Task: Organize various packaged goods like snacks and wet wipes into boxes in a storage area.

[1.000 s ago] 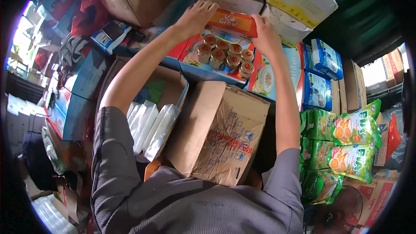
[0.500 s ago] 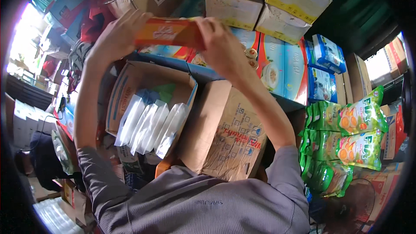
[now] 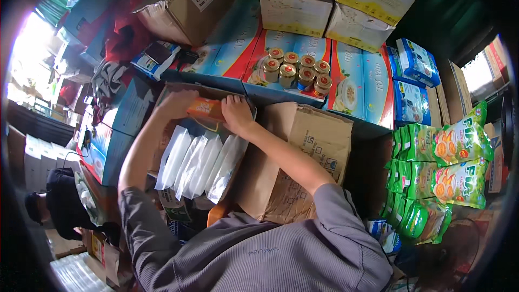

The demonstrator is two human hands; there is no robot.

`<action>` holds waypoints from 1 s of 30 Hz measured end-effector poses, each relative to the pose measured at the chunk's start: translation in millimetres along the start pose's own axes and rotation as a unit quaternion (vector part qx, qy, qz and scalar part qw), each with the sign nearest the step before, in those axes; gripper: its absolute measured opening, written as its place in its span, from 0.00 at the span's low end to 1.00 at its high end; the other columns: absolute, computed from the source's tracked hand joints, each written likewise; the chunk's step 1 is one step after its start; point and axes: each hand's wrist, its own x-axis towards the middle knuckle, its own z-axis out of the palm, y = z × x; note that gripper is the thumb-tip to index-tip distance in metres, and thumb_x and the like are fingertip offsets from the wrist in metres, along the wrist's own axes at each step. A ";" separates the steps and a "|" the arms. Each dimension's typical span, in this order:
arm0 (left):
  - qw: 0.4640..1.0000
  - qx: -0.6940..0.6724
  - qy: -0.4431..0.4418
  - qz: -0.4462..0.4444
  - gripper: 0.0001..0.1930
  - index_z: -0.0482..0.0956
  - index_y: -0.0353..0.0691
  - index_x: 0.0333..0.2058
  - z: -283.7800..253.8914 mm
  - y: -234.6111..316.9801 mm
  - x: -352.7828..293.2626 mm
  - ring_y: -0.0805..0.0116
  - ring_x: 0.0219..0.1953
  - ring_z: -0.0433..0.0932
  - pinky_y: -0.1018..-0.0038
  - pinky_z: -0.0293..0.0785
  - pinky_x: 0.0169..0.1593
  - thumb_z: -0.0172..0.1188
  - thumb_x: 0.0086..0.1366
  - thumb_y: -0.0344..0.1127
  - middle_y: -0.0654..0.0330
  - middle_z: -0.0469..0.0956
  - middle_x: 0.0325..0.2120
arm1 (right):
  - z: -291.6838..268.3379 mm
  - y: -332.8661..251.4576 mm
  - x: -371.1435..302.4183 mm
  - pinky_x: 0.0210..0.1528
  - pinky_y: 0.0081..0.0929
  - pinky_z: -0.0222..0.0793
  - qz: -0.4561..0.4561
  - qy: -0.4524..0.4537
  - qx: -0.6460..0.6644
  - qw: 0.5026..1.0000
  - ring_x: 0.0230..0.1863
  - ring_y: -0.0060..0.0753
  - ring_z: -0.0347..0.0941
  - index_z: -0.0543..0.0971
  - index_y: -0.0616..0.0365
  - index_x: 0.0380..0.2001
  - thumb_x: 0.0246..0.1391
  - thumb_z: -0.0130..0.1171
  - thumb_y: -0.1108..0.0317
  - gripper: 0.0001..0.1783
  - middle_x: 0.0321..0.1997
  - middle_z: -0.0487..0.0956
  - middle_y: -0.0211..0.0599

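My left hand (image 3: 175,104) and my right hand (image 3: 237,113) hold an orange box (image 3: 205,109) between them, one at each end. The fingers of both hands are curled round the ends. The orange box is down at the far end of an open cardboard carton (image 3: 204,90), just inside its far wall. In the near part of that carton stand several clear plastic packets (image 3: 193,163) in a row, with their lower ends hanging toward me. Part of the carton's inside is hidden by my hands and the packets.
Right of the carton stands another cardboard box (image 3: 303,154). Behind are large blue and red boxes (image 3: 363,84) carrying several small lidded jars (image 3: 287,74) and white-and-yellow cartons (image 3: 296,13). Green snack bags (image 3: 454,140) hang at the right. A person in dark clothes (image 3: 67,203) is at the left.
Both hands have brought the orange box down and toward me, from above the blue boxes into the carton. The jars behind have come into full view.
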 end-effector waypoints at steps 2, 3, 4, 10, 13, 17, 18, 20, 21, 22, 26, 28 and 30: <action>1.000 -0.009 -0.003 -0.009 0.39 0.71 0.40 0.61 24.7 4.5 14.4 0.51 0.59 0.78 0.55 0.79 0.57 0.77 0.50 0.36 0.51 0.78 0.56 | 19.9 -1.3 0.8 0.48 0.43 0.80 0.014 -0.016 0.013 1.000 0.48 0.50 0.81 0.78 0.63 0.48 0.41 0.79 0.60 0.32 0.50 0.80 0.47; 0.999 -0.021 -0.022 -0.026 0.36 0.72 0.40 0.60 33.7 8.3 21.4 0.51 0.59 0.78 0.54 0.79 0.57 0.75 0.52 0.35 0.51 0.78 0.56 | 28.5 -0.9 0.7 0.47 0.42 0.81 0.047 -0.095 0.013 0.994 0.48 0.49 0.81 0.78 0.64 0.49 0.40 0.78 0.61 0.33 0.48 0.80 0.48; 0.999 -0.022 -0.022 -0.021 0.36 0.72 0.40 0.60 40.8 11.6 28.0 0.51 0.59 0.78 0.54 0.79 0.57 0.75 0.52 0.35 0.51 0.78 0.56 | 36.5 0.6 0.9 0.45 0.40 0.82 0.061 -0.130 0.019 0.989 0.49 0.48 0.82 0.79 0.64 0.52 0.40 0.77 0.63 0.34 0.49 0.81 0.50; 0.992 -0.010 -0.118 -0.047 0.33 0.73 0.39 0.60 66.5 11.1 55.2 0.49 0.59 0.77 0.53 0.80 0.56 0.72 0.56 0.32 0.51 0.78 0.55 | 69.0 14.4 2.8 0.48 0.37 0.81 0.103 -0.178 -0.044 0.978 0.52 0.49 0.83 0.79 0.62 0.55 0.44 0.75 0.62 0.34 0.54 0.82 0.52; 0.987 -0.062 -0.135 -0.058 0.31 0.75 0.37 0.59 75.0 -2.3 57.5 0.47 0.58 0.77 0.54 0.79 0.58 0.73 0.56 0.34 0.48 0.79 0.54 | 75.0 16.1 1.6 0.50 0.38 0.81 0.098 -0.160 -0.032 0.982 0.52 0.51 0.83 0.79 0.63 0.55 0.45 0.74 0.61 0.33 0.53 0.82 0.52; 0.994 -0.062 -0.090 -0.015 0.28 0.78 0.36 0.55 80.1 -10.0 54.2 0.45 0.57 0.77 0.57 0.76 0.60 0.72 0.56 0.37 0.44 0.79 0.51 | 68.8 16.5 -0.7 0.50 0.39 0.81 0.077 -0.137 -0.023 0.987 0.53 0.50 0.82 0.79 0.63 0.54 0.45 0.74 0.61 0.32 0.53 0.82 0.51; 0.994 -0.054 -0.094 -0.019 0.27 0.79 0.36 0.55 78.4 -9.5 52.6 0.44 0.58 0.77 0.57 0.76 0.61 0.72 0.56 0.37 0.43 0.79 0.51 | 63.6 16.7 0.2 0.50 0.40 0.81 0.076 -0.135 -0.003 0.988 0.52 0.51 0.83 0.80 0.63 0.53 0.46 0.73 0.61 0.31 0.53 0.83 0.51; 0.996 -0.077 -0.045 -0.003 0.26 0.79 0.35 0.54 68.4 -6.7 49.8 0.45 0.57 0.77 0.57 0.76 0.60 0.71 0.57 0.38 0.43 0.80 0.50 | 47.1 17.5 4.3 0.50 0.42 0.81 0.073 -0.131 0.016 0.989 0.51 0.51 0.83 0.80 0.64 0.52 0.47 0.73 0.60 0.30 0.52 0.83 0.51; 0.995 -0.097 -0.015 0.016 0.24 0.79 0.35 0.53 59.6 -4.0 48.6 0.45 0.56 0.78 0.57 0.76 0.60 0.70 0.58 0.38 0.43 0.80 0.50 | 35.7 17.7 6.3 0.51 0.43 0.81 0.064 -0.157 0.043 0.985 0.50 0.51 0.83 0.81 0.63 0.51 0.48 0.72 0.59 0.28 0.51 0.83 0.51; 0.995 -0.100 0.004 0.024 0.24 0.79 0.35 0.53 47.9 -1.0 47.8 0.45 0.56 0.78 0.57 0.76 0.60 0.70 0.58 0.38 0.43 0.80 0.50 | 22.1 18.1 8.2 0.51 0.44 0.81 0.067 -0.203 0.061 0.975 0.49 0.51 0.84 0.82 0.63 0.50 0.49 0.72 0.58 0.27 0.50 0.84 0.51; 0.986 -0.165 0.029 -0.022 0.18 0.81 0.40 0.50 -19.8 25.1 54.2 0.48 0.51 0.81 0.57 0.77 0.55 0.67 0.62 0.38 0.46 0.82 0.45 | -49.7 25.6 10.5 0.51 0.46 0.81 0.016 -0.195 0.118 0.974 0.47 0.53 0.84 0.83 0.58 0.49 0.53 0.69 0.57 0.23 0.48 0.84 0.49; 0.981 -0.177 0.006 -0.077 0.16 0.81 0.42 0.49 -58.9 48.9 61.0 0.49 0.50 0.81 0.56 0.77 0.54 0.66 0.63 0.37 0.48 0.83 0.43 | -87.8 35.0 3.0 0.50 0.46 0.80 0.037 -0.083 0.174 0.981 0.48 0.52 0.83 0.83 0.55 0.47 0.57 0.67 0.57 0.19 0.47 0.84 0.46; 0.966 -0.212 0.126 -0.076 0.17 0.80 0.41 0.54 -89.4 81.4 68.0 0.44 0.54 0.79 0.58 0.76 0.57 0.61 0.70 0.38 0.46 0.80 0.48 | -122.1 54.2 -16.5 0.50 0.49 0.80 0.024 0.090 0.218 0.971 0.47 0.53 0.83 0.82 0.55 0.44 0.59 0.65 0.59 0.14 0.45 0.84 0.46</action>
